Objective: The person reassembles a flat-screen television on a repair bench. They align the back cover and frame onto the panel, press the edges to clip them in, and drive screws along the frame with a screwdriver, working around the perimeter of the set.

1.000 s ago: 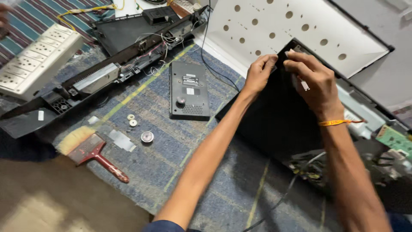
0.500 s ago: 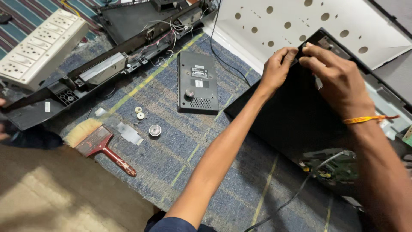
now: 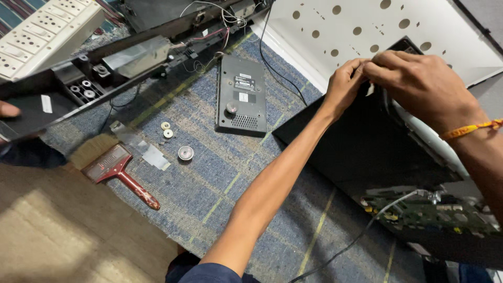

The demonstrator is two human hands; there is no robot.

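Left to right, I count one white switch board (image 3: 44, 31), one long black frame (image 3: 120, 68), one red-handled brush (image 3: 123, 173), three small round discs (image 3: 185, 153) and one black box (image 3: 241, 97), all on the blue carpet (image 3: 220, 173). My left hand (image 3: 343, 84) pinches the top edge of one black panel (image 3: 361, 152); my right hand (image 3: 424, 84), with an orange wristband, grips a small white scrap (image 3: 370, 89) at that same edge. One white perforated sheet (image 3: 367, 26) lies behind, and one green circuit board (image 3: 435, 215) lies below.
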